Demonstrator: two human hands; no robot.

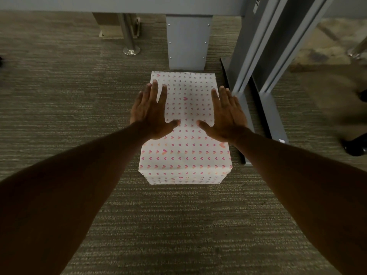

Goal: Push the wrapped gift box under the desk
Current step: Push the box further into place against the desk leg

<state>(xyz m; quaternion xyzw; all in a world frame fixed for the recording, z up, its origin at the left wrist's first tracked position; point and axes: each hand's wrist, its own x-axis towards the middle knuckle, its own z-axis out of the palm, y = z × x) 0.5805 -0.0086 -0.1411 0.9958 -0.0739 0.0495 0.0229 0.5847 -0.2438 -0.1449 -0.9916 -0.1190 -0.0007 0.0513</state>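
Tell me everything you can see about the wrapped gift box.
The wrapped gift box is a long rectangular box in white paper printed with rows of small pink and orange hearts. It lies flat on the carpet, its far end at a grey desk leg. The left hand and right hand are spread open over its top.

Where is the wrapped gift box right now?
The gift box sits on the carpet at centre frame, its far end at the grey desk leg, both open hands flat on top.

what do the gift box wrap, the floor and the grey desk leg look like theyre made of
Gift box: matte white paper with pink hearts, creased folds at the near corners. Floor: low-pile ribbed carpet, grey-brown. Desk leg: probably painted metal, smooth grey panel with screw heads.
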